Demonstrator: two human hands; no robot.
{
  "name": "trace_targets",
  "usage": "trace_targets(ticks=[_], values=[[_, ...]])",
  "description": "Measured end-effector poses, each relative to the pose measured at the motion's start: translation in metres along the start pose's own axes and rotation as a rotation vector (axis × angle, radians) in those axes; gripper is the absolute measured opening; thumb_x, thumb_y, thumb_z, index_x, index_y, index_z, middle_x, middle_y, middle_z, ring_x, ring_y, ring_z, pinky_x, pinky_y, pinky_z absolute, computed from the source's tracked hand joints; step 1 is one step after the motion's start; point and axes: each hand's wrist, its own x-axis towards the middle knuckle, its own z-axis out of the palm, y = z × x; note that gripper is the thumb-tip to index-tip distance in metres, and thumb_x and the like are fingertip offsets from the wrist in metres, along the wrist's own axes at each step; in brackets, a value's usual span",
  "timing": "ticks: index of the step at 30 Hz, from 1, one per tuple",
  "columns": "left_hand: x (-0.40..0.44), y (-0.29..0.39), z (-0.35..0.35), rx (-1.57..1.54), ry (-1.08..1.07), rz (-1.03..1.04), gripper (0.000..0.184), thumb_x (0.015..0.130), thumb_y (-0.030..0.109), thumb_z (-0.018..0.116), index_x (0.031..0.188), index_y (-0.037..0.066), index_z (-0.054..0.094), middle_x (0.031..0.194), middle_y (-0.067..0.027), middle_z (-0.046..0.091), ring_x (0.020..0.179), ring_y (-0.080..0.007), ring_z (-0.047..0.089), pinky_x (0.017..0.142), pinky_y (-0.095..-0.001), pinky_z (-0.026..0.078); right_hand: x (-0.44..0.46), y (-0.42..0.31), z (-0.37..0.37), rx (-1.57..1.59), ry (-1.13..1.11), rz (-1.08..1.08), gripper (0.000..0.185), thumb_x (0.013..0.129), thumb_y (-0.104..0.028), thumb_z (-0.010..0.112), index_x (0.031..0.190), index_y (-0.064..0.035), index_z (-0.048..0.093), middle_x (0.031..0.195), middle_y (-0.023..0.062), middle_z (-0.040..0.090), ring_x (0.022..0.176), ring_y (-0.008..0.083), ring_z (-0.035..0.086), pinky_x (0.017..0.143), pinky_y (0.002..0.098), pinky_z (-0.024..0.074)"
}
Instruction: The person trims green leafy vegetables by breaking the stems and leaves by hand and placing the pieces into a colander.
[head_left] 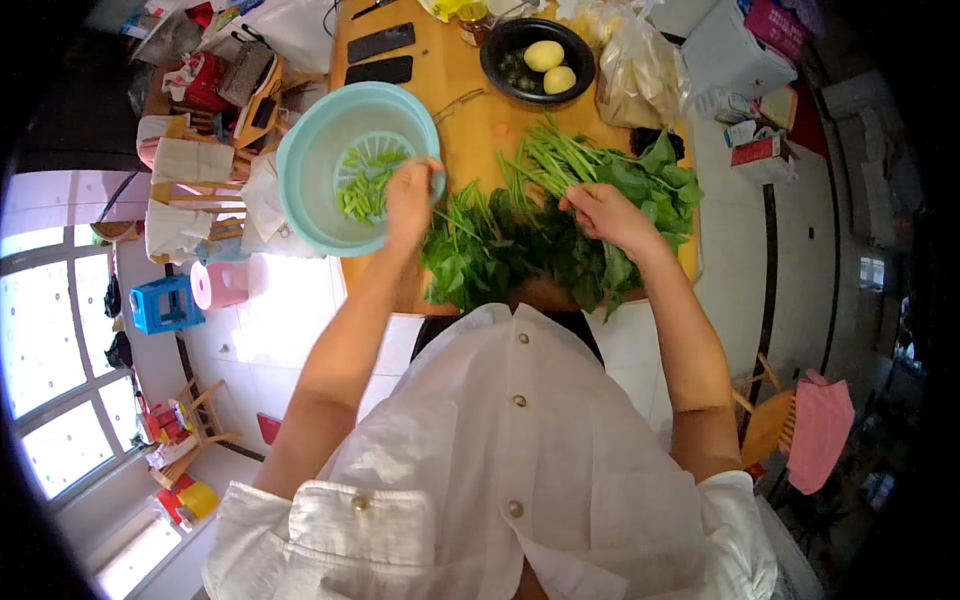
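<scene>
My left hand (408, 205) is over the right side of a light blue basin (303, 165), its fingers curled in; what they hold, if anything, is hidden. Short pieces of green stem (362, 190) lie at the bottom of the basin. On the right, my right hand (606, 214) is closed in a pinch on the stems of leafy greens (560, 165), whose leaves spread to the right. A second heap of leafy greens (475, 250) covers the table's near edge between my hands, its leaves hanging toward me.
At the back of the wooden table (455, 75) stands a black bowl (490, 65) with two yellow, potato-like pieces. Two dark phones (380, 40) lie behind the basin. A filled plastic bag (643, 75) is at the back right. Wooden chairs (190, 165) stand to the left.
</scene>
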Motion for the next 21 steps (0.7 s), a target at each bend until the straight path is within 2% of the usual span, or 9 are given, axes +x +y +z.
trace_targets(ticks=[4,6,7,9,11,13,14,17,21], values=[[0.009,-0.016,-0.039,0.441,0.058,0.205,0.036,0.087,0.026,0.056,0.115,0.004,0.058,0.102,-0.0173,0.062,0.093,-0.0288,0.058,0.080,-0.0389,0.045,0.051,0.040,0.033,-0.169,0.131,-0.103,0.036,0.088,-0.030,0.059,0.103,0.0027,0.058,0.084,0.0123,0.058,0.075,0.0241,0.057,0.071,0.0371,0.0454],[0.007,-0.038,-0.036,1.230,0.386,0.353,0.042,0.086,0.023,0.060,0.123,0.005,0.054,0.127,-0.0236,0.050,0.116,-0.0397,0.047,0.095,-0.0469,0.037,0.070,0.037,0.072,-0.051,0.124,-0.093,0.056,0.084,-0.027,0.064,0.125,0.0055,0.046,0.129,0.0258,0.047,0.119,0.0370,0.048,0.097,0.0445,0.0395],[-0.001,-0.024,-0.030,1.053,0.338,0.371,0.050,0.084,0.019,0.059,0.132,0.010,0.047,0.136,-0.0231,0.040,0.128,-0.0441,0.031,0.105,-0.0493,0.027,0.080,0.039,0.089,-0.276,0.177,-0.047,0.070,0.082,-0.024,0.066,0.137,0.0035,0.033,0.141,0.0256,0.036,0.129,0.0371,0.038,0.102,0.0443,0.0364],[-0.013,-0.005,-0.013,0.775,0.152,0.595,0.050,0.082,0.010,0.059,0.130,0.009,0.047,0.136,-0.0217,0.042,0.130,-0.0404,0.032,0.105,-0.0492,0.028,0.094,0.051,0.104,-0.255,0.145,0.058,0.074,0.082,-0.023,0.066,0.140,0.0026,0.029,0.142,0.0251,0.033,0.132,0.0370,0.034,0.104,0.0440,0.0347],[-0.022,-0.023,0.012,0.543,-0.232,0.557,0.051,0.079,0.003,0.058,0.129,0.008,0.047,0.137,-0.0193,0.041,0.130,-0.0358,0.034,0.106,-0.0503,0.027,0.086,0.047,0.110,-0.211,0.173,0.125,0.070,0.080,-0.017,0.067,0.139,0.0011,0.033,0.142,0.0231,0.035,0.131,0.0366,0.035,0.104,0.0432,0.0366],[-0.039,-0.051,0.051,0.522,-0.523,0.429,0.045,0.086,0.014,0.055,0.130,0.009,0.046,0.137,-0.0164,0.044,0.131,-0.0311,0.036,0.108,-0.0531,0.023,0.093,0.062,0.094,-0.253,0.174,0.027,0.063,0.080,-0.013,0.066,0.135,0.0008,0.039,0.138,0.0218,0.040,0.127,0.0366,0.038,0.101,0.0430,0.0384],[-0.045,-0.054,0.063,0.522,-0.524,0.428,0.045,0.086,0.014,0.055,0.130,0.009,0.046,0.137,-0.0164,0.044,0.131,-0.0311,0.036,0.108,-0.0531,0.023,0.093,0.070,0.082,-0.276,0.186,-0.082,0.055,0.079,-0.009,0.065,0.130,0.0005,0.046,0.133,0.0204,0.045,0.123,0.0366,0.042,0.098,0.0428,0.0403],[-0.053,-0.062,0.076,0.872,-0.455,0.617,0.052,0.095,0.045,0.039,0.134,0.011,0.045,0.132,-0.0128,0.050,0.132,-0.0296,0.034,0.111,-0.0586,0.013,0.078,0.060,0.061,-0.841,0.696,-0.497,0.029,0.078,-0.002,0.060,0.107,-0.0011,0.060,0.099,0.0173,0.059,0.101,0.0327,0.054,0.091,0.0437,0.0416],[-0.051,-0.056,0.071,1.048,-0.561,0.468,0.050,0.094,0.045,0.042,0.130,0.010,0.050,0.129,-0.0114,0.051,0.131,-0.0293,0.035,0.110,-0.0585,0.013,0.092,0.071,0.029,-1.297,0.428,-0.267,0.022,0.084,-0.007,0.058,0.105,-0.0012,0.061,0.095,0.0147,0.063,0.096,0.0319,0.056,0.088,0.0445,0.0433]])
